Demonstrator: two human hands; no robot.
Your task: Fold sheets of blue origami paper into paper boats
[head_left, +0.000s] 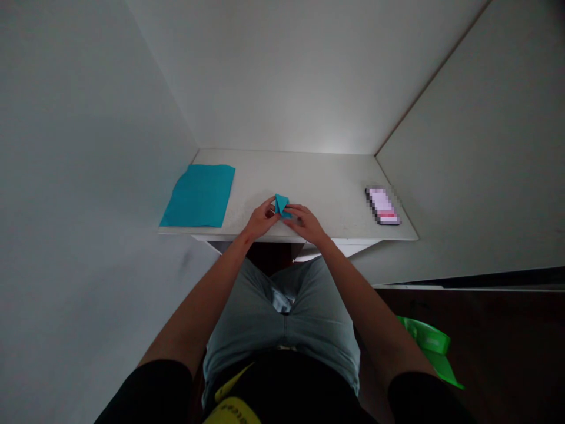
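Observation:
Between my two hands is a small piece of folded blue paper [281, 203], with pointed, angular faces, held just over the white table near its front edge. My left hand [263, 218] grips its left side, thumb below and fingers curled behind. From the right, my right hand [304, 222] pinches the paper's lower right part with fingers and thumb. The fingertips hide some of the folds. A larger flat sheet of blue paper [200, 196] lies at the table's left end, apart from both hands.
On the right end of the white table [309, 176] lies a phone [382, 206], its screen blurred out. Walls rise behind and at both sides. A partly open drawer [309, 252] shows under the front edge. A green visor [428, 341] is at lower right.

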